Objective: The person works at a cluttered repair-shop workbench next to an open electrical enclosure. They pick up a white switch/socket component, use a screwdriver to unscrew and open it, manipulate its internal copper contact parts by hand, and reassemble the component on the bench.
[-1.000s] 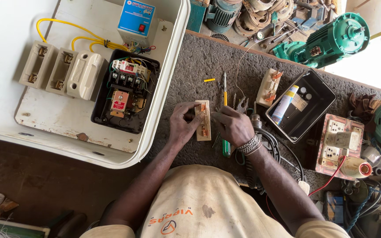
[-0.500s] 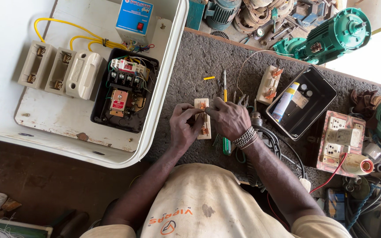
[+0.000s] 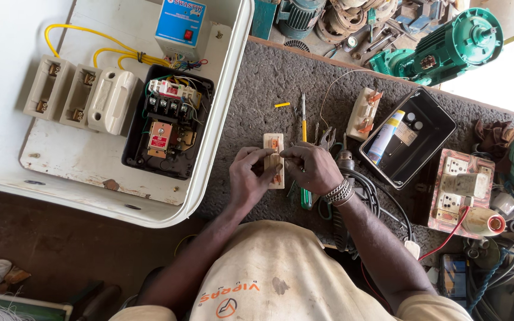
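Both my hands are closed around the cream fuse carrier (image 3: 273,159), which lies long-ways on the grey mat (image 3: 257,89) straight in front of me: my left hand (image 3: 250,178) pinches its near edge between thumb and fingers, and my right hand (image 3: 312,167) curls over its other side, fingertips pressed to its middle where the copper contacts show. I judge I am working at the contacts or the wire between them, the piece steadied and not yet set down. The next move, I think, calls for a firm left pinch while the right fingers do the fine work. Just beyond my right knuckles lie a yellow-handled screwdriver (image 3: 303,126) and pliers (image 3: 327,138); further right sits a second fuse carrier (image 3: 364,112), then an open black box (image 3: 411,138). Off to my left stands the white panel (image 3: 66,160) with its black starter (image 3: 168,122).
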Demonstrator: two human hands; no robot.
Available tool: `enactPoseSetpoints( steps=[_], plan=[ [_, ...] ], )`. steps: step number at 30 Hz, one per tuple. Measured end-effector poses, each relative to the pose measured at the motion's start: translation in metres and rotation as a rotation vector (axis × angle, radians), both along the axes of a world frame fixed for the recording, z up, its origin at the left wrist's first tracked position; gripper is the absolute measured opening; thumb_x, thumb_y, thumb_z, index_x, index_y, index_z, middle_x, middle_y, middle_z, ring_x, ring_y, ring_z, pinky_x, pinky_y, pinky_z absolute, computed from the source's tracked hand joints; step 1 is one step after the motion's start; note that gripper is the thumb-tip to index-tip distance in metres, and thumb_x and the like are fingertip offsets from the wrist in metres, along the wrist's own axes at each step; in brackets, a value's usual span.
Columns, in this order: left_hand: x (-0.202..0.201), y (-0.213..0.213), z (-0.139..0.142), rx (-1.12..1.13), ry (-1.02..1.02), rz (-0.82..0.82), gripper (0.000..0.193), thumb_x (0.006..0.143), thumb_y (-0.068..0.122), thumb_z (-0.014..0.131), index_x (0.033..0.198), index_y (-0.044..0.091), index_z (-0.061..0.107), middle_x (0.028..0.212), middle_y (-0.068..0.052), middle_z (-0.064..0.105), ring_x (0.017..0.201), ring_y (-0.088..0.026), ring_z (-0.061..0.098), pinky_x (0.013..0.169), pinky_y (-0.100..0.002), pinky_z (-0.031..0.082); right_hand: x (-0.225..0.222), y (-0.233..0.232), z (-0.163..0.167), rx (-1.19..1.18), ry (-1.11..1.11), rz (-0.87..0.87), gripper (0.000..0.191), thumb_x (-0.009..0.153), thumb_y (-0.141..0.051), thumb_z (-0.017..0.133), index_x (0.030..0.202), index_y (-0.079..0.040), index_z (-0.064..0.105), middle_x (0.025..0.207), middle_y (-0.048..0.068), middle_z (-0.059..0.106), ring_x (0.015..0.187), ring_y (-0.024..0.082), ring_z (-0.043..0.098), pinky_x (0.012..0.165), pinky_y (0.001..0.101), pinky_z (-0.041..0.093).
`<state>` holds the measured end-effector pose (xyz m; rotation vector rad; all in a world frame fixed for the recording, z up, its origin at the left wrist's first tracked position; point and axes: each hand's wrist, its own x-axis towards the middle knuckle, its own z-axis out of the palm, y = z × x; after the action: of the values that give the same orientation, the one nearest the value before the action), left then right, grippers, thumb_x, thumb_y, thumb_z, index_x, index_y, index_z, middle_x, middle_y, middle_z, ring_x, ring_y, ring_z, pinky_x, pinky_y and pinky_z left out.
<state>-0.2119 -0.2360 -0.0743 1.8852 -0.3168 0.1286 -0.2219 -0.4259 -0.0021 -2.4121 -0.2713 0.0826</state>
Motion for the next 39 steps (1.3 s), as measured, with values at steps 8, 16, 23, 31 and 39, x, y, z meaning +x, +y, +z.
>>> enactPoseSetpoints(
  steps=[8, 16, 23, 31, 39],
  plan=[
    [0.020, -0.005, -0.002, 0.077, 0.200, -0.105, 0.033, 0.074, 0.018, 0.092, 0.100, 0.006, 0.075, 0.098, -0.007, 0.073, 0.084, -0.016, 0.076, 0.076, -0.031, 0.066, 0.008, 0.018, 0.001, -0.239, -0.038, 0.017, 0.013, 0.093, -0.021, 0.072, 0.096, -0.009, 0.075, 0.090, 0.006, 0.069, 0.066, 0.025, 0.068, 0.056, 0.0399, 0.055],
    [0.055, 0.003, 0.028, 0.114, 0.367, -0.297, 0.072, 0.070, 0.019, 0.092, 0.127, 0.000, 0.052, 0.102, -0.011, 0.071, 0.089, -0.020, 0.073, 0.081, -0.036, 0.064, 0.088, -0.005, -0.014, -0.255, -0.303, 0.377, 0.010, 0.081, -0.020, 0.077, 0.084, -0.012, 0.072, 0.091, 0.001, 0.068, 0.074, 0.019, 0.067, 0.060, 0.0367, 0.057],
    [0.004, -0.009, 0.033, 0.286, -0.079, -0.119, 0.075, 0.072, 0.015, 0.090, 0.129, -0.003, 0.044, 0.104, -0.016, 0.067, 0.087, -0.026, 0.072, 0.073, -0.042, 0.063, 0.136, -0.017, -0.052, -0.287, 0.193, 0.513, 0.018, 0.082, -0.014, 0.074, 0.069, -0.008, 0.063, 0.068, 0.001, 0.062, 0.059, 0.017, 0.062, 0.055, 0.0365, 0.054],
    [0.027, 0.006, 0.022, 0.395, -0.093, -0.276, 0.037, 0.076, 0.002, 0.085, 0.106, 0.006, 0.064, 0.103, -0.011, 0.071, 0.092, -0.026, 0.072, 0.082, -0.044, 0.059, 0.124, -0.027, -0.051, -0.177, 0.198, 0.317, 0.026, 0.075, -0.017, 0.084, 0.070, -0.005, 0.061, 0.067, 0.006, 0.066, 0.062, 0.020, 0.066, 0.060, 0.0379, 0.053],
    [0.029, 0.011, 0.045, 0.412, -0.056, -0.289, 0.040, 0.075, -0.004, 0.079, 0.110, 0.004, 0.064, 0.105, -0.012, 0.069, 0.100, -0.032, 0.068, 0.091, -0.048, 0.054, 0.102, -0.024, -0.043, 0.007, -0.037, 0.173, 0.010, 0.074, -0.007, 0.078, 0.077, -0.005, 0.068, 0.079, 0.007, 0.071, 0.073, 0.023, 0.073, 0.065, 0.0371, 0.058]
  ],
)
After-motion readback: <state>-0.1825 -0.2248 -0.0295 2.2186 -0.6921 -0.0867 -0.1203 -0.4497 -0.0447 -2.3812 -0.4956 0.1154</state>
